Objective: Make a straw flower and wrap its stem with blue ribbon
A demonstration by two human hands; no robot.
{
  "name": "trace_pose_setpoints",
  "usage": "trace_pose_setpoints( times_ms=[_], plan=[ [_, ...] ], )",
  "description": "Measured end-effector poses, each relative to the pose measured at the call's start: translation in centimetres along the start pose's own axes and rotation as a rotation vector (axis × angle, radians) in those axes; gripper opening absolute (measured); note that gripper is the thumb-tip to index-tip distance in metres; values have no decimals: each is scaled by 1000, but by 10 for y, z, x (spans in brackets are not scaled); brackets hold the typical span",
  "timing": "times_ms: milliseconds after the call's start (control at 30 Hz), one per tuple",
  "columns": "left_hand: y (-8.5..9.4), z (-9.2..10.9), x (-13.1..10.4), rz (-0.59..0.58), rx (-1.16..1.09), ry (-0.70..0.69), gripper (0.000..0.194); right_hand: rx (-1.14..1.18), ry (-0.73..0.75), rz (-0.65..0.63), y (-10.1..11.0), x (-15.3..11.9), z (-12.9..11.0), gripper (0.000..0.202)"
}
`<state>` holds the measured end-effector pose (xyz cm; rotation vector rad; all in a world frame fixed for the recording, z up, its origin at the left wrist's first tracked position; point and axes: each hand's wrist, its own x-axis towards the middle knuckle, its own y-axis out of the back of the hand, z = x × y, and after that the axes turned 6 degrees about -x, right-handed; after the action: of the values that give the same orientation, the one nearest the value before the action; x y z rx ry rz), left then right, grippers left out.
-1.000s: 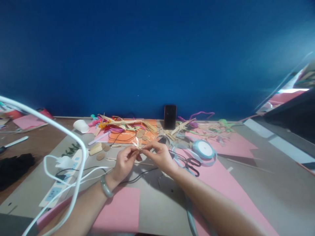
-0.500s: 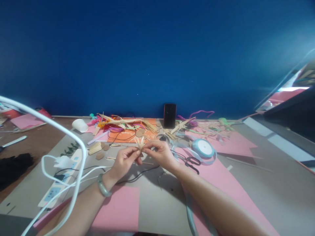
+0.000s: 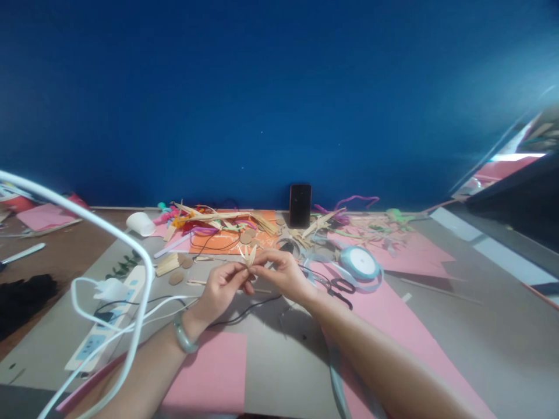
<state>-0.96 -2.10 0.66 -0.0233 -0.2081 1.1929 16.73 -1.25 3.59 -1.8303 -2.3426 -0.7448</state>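
Observation:
A small pale straw-coloured piece with pointed, petal-like tips (image 3: 248, 255) stands up between my fingertips. My left hand (image 3: 223, 286) pinches its base from the left, thumb against forefinger. From the right, the thumb and forefinger of my right hand (image 3: 282, 273) close on the same base, and the fingertips of both hands meet there. The fingers cover the lower part of the piece. Beneath my hands a thin stick (image 3: 262, 291) and a black cord (image 3: 244, 315) lie on the grey surface.
Behind are a phone (image 3: 300, 205), straw strips (image 3: 218, 216) and a white cup (image 3: 140, 223). To the right lie black-handled scissors (image 3: 343, 286) and a blue ribbon roll (image 3: 358, 263). A white cable (image 3: 142, 291) arches over the power strip (image 3: 94, 347) on the left.
The petal-like tips have spread and turned slightly between my fingertips. Both hands keep their pinch in nearly the same place, and the whole view has shifted slightly.

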Motion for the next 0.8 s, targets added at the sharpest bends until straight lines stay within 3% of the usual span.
trace_pose_setpoints(
  times_ms=[300, 567, 800],
  plan=[
    [3, 7, -1, -59, -11, 7, 20, 82, 64, -22, 5, 1, 1, 15],
    [1, 10, 1, 2, 12, -33, 20, 86, 63, -96, 7, 1, 2, 18],
    [3, -2, 4, 113, 5, -67, 25, -30, 44, -44, 4, -1, -6, 19]
  ],
)
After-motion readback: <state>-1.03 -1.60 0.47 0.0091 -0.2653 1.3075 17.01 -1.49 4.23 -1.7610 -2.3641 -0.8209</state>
